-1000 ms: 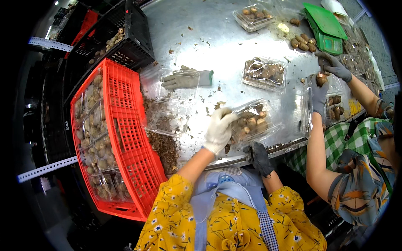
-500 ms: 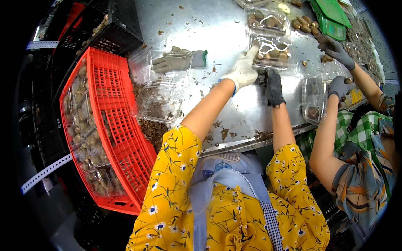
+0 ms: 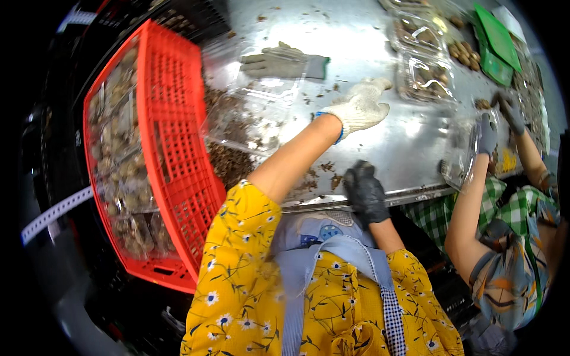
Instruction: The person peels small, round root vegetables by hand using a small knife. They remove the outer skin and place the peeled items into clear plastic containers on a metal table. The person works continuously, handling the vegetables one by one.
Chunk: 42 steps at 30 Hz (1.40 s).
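My left hand (image 3: 361, 107), in a white knit glove, hovers over the metal table with its fingers stretched out and nothing in it. In a black glove, my right hand (image 3: 365, 190) is by the table's near edge, fingers loosely extended, with nothing visible in them. A clear lidded pack (image 3: 425, 78) of brown rounded produce lies to the right of my left hand, and a similar pack (image 3: 418, 31) sits behind it. Left of my hands, a grey glove (image 3: 276, 64) with a green cuff lies partly under an empty clear plastic clamshell (image 3: 267, 89).
A red crate (image 3: 178, 118) of filled packs stands at left, a black crate (image 3: 196, 18) behind it. Brown scraps (image 3: 231, 160) litter the table. A co-worker's grey-gloved hands (image 3: 488, 133) are at right, near a green scale (image 3: 496, 47) and loose produce (image 3: 464, 54).
Both hands have come away from the filled pack. My right hand has drawn back to the near table edge; my left is now apart from the pack. The view has shifted.
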{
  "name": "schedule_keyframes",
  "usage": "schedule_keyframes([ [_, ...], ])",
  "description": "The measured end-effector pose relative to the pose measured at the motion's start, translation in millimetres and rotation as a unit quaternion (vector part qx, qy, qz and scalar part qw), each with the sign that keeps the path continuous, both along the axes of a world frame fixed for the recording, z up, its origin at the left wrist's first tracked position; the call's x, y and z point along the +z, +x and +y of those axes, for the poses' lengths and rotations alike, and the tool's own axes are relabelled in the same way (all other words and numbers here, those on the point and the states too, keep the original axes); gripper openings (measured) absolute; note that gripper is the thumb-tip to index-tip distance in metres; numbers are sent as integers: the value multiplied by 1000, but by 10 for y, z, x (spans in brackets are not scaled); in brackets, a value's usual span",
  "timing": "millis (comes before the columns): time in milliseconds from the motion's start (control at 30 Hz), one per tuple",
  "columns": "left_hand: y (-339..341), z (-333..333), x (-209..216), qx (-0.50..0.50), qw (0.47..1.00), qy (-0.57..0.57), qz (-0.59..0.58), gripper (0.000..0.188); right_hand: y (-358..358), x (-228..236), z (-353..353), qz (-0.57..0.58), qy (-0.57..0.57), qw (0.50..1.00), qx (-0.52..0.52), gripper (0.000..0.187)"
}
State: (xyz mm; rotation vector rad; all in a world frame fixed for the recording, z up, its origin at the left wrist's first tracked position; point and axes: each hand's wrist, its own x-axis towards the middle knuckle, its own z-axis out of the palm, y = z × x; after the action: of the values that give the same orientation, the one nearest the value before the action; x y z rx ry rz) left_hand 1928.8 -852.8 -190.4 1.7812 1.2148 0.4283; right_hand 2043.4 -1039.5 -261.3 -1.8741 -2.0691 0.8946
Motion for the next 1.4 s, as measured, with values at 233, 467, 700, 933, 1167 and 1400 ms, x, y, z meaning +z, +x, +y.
schedule_keyframes([
  [233, -1178, -415, 1266, 10, 988, 114, 99, 35, -1746, 30, 111, 128, 21, 953, 274, 26],
  [467, -2692, -1259, 1816, 249, 886, 379, 96, 35, -1984, 612, 79, 80, 198, 888, 408, 47],
  [700, -3324, -2808, 1216, 739, 590, -4, -325, 51, -1763, 828, 151, 165, 86, 899, 396, 19],
  [933, -3423, -2609, 1082, 696, 593, -68, -399, 33, -1578, 1096, 329, 150, 165, 909, 352, 33],
  [1167, -3379, -2631, 996, 710, 546, 49, -443, 27, -1794, 782, 927, 125, 119, 943, 284, 24],
  [1400, -3463, -2621, 929, 660, 558, 15, -503, 28, -1157, 582, 1782, 881, -313, 333, -123, 48],
])
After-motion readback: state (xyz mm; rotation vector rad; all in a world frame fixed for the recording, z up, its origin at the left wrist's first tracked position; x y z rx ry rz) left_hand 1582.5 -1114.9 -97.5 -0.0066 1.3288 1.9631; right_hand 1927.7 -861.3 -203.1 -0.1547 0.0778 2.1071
